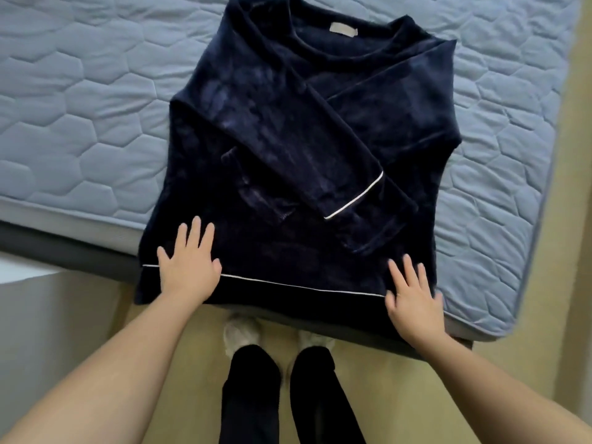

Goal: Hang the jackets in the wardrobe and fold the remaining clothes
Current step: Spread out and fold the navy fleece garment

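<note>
Head view: a navy top (pixel 288 149) lies flat on the mattress (pixel 80 107), both sleeves folded across it. The left hand (pixel 189 267) and right hand (pixel 413 302) press its hem, fingers straight and slightly spread.

1. Place: a bedroom in a home.
2. Mattress (pixel 80 107): pale blue-grey, with a quilted honeycomb-stitched top and a piped edge. It fills the upper part of the view.
3. Bed base (pixel 64 248): dark grey, directly under the mattress along its near side.
4. Floor (pixel 384 379): plain tan and smooth, running beside the bed at the right and in front of it.
5. Slippers (pixel 238 331): pale, fluffy indoor wear on the person's feet below dark trousers (pixel 250 379), toes at the bed's edge.
6. Pullover (pixel 288 139): navy, velvety loungewear with white piping, spread flat on the mattress, its hem at the near edge.
7. White surface (pixel 32 299): low, left of the bed; its kind cannot be told.
</note>
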Available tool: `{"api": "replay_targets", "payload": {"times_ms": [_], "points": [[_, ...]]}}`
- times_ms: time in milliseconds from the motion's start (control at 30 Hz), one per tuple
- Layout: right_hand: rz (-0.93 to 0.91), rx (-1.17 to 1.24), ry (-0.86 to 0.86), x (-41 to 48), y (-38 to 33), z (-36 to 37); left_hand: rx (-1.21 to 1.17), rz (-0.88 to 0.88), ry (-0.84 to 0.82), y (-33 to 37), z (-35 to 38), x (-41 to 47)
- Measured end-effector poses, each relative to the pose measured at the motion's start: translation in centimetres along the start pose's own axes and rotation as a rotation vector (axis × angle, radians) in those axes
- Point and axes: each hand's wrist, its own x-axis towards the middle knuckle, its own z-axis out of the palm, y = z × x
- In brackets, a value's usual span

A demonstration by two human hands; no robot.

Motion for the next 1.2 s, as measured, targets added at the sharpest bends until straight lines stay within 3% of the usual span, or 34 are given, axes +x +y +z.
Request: {"api": "replay_targets", "payload": {"times_ms": [133,300,400,500,667,733,833,967,1067,1100,1200], "points": [[0.102,0.293,0.085,-2.4,1.0,0.0,-0.101,-0.146,0.009,-2.8,0.5,-3.1],[0.437,0.791,0.243,-2.4,0.6,-0.4,-0.489,-0.442,0.014,-5.5,1.1,-3.0],[0.568,1.036,0.202,-2.0,0.6,-0.1,-0.75,-0.559,-0.031,-6.6,1.9,-2.3],[0.599,1.235,0.061,-2.6,1.5,0.3,-0.8,-0.576,-0.051,-8.1,2.8,-2.2],[0.657,1.204,0.051,-5.0,3.4,1.6,-0.892,-0.7,0.097,-11.8,3.8,-3.8],[0.712,1.332,-0.052,-5.4,2.7,2.0,-1.157,-0.729,0.066,-11.9,3.7,-3.9],[0.779,1.438,-0.233,-6.3,2.0,3.3,-1.621,-0.759,-0.129,-11.3,3.9,-4.1],[0.842,1.493,-0.125,-7.0,3.5,4.8,-1.578,-0.813,0.064,-12.2,5.1,-3.6],[0.74,1.581,-0.117,-7.5,3.8,5.4,-1.56,-0.792,0.065,-11.9,6.0,-3.4],[0.674,1.511,-0.099,-7.9,3.8,5.8,-1.515,-0.747,0.047,-11.4,6.2,-3.6],[0.495,0.927,0.034,-9.0,3.8,7.1,-1.149,-0.594,0.047,-10.4,6.9,-4.8]]}}
